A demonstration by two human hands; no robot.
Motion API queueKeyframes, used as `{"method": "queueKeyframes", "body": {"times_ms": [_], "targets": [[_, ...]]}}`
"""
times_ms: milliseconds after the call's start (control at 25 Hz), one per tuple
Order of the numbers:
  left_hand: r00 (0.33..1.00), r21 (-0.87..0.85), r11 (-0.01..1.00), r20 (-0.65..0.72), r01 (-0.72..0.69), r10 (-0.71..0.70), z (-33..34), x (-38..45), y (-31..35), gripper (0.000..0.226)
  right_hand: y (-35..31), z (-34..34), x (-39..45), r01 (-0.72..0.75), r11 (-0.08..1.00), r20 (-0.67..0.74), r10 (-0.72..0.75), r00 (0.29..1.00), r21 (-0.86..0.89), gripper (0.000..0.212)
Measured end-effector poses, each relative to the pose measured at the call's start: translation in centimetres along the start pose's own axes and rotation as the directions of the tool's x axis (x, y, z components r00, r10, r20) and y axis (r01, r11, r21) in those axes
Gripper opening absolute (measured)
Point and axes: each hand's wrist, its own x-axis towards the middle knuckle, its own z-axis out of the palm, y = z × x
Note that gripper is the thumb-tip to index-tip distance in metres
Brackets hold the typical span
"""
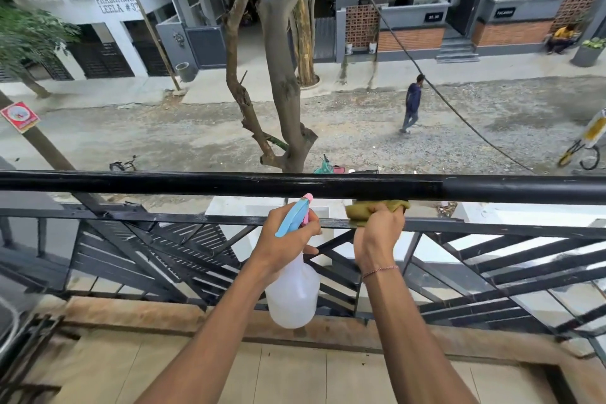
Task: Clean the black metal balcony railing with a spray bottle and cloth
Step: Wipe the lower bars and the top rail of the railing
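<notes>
The left hand (288,233) grips the neck of the spray bottle (292,292), its white body hanging below the fist, blue nozzle above. Just beside it, the right hand (378,236) clutches a yellow-green cloth (364,210), pressed up against the underside of the black railing (229,184) overhead.

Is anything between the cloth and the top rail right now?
Nothing visible. The right hand holds the cloth directly against the underside of the top rail. The spray bottle hangs in the left hand, off to the side.
</notes>
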Motion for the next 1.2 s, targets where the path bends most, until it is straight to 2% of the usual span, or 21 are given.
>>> {"method": "queueKeyframes", "body": {"times_ms": [200,320,400,480,560,680,760,880,1040,1120,1200], "targets": [[0.999,-0.005,1.000,-0.032,0.029,-0.030,-2.6,-0.5,-0.7,0.006,-0.2,1.0,-0.6,-0.157,0.987,0.118,0.160,0.980,-0.034,0.045],[0.998,-0.017,0.999,-0.042,0.045,-0.046,-4.1,-0.4,-1.3,0.005,3.4,3.3,-2.6,-0.250,0.947,0.277,0.300,0.913,-0.201,0.037],[0.998,-0.012,0.999,-0.038,0.052,-0.053,-5.3,-0.3,-1.5,0.006,5.5,4.7,-4.0,-0.311,0.930,0.342,0.362,0.867,-0.197,0.036],[0.997,-0.012,0.998,-0.035,0.068,-0.068,-6.6,0.0,-1.8,0.006,5.5,4.4,-3.5,-0.286,0.942,0.341,0.331,0.880,-0.179,0.035],[0.995,0.000,0.996,-0.038,0.089,-0.089,-7.6,0.4,-2.3,0.007,3.3,2.5,-1.0,-0.230,0.966,0.243,0.252,0.937,-0.114,0.037],[0.992,0.007,0.993,-0.032,0.121,-0.120,-8.5,0.9,-3.0,0.011,-0.1,-0.2,2.7,-0.162,0.980,0.065,0.155,0.986,0.118,0.044],[0.992,-0.004,0.993,-0.022,0.121,-0.121,-9.3,1.3,-3.4,0.012,-0.7,0.4,1.8,-0.112,0.988,0.039,0.108,0.993,0.110,0.046],[0.994,-0.013,0.994,-0.010,0.109,-0.109,-10.7,1.2,-3.7,0.011,3.4,4.4,-2.6,-0.150,0.987,0.117,0.155,0.981,-0.049,0.045],[0.997,-0.017,0.997,-0.007,0.071,-0.071,-14.4,0.5,-4.6,0.008,10.8,11.2,-8.5,-0.310,0.918,0.254,0.370,0.893,-0.249,0.037],[0.997,-0.016,0.997,-0.023,0.080,-0.080,-17.2,0.4,-5.2,0.009,12.6,13.3,-10.1,-0.335,0.922,0.279,0.380,0.882,-0.194,0.037],[0.996,0.002,0.997,-0.031,0.082,-0.082,-19.9,0.5,-5.8,0.009,12.2,13.1,-9.7,-0.301,0.949,0.243,0.314,0.918,-0.090,0.039]]}}
